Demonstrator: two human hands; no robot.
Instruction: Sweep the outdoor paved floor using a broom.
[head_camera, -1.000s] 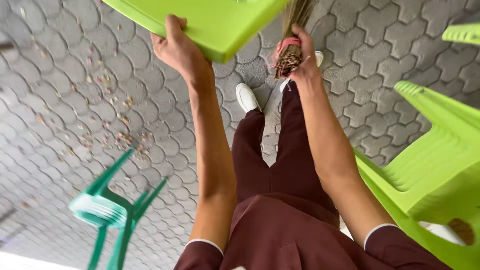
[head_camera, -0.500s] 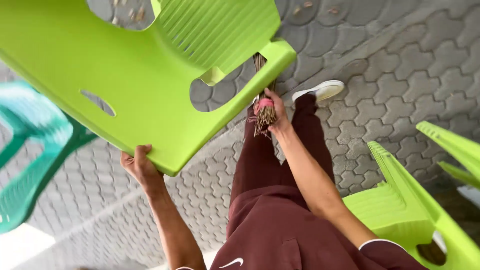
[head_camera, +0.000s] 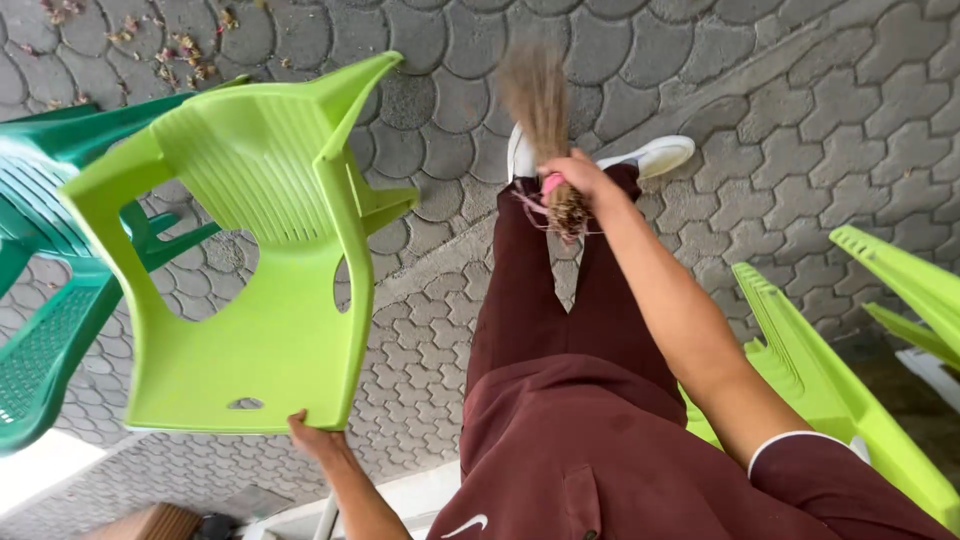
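Over grey paving, left hand (head_camera: 312, 437) grips lime chair (head_camera: 262, 330); right hand (head_camera: 578, 178) apparently clutches broom (head_camera: 540, 110).

Single head-worn view, looking steeply down past torso onto paving (head_camera: 760, 90), hands close.

Floor (head_camera: 800, 80): grey interlocking paving stones with scalloped and zigzag patterns. Resting on it: white shoes (head_camera: 655, 155), green chair (head_camera: 50, 330) at left, lime-green chairs (head_camera: 850, 390) at right. Dry leaf debris (head_camera: 185, 55) lies upper left.
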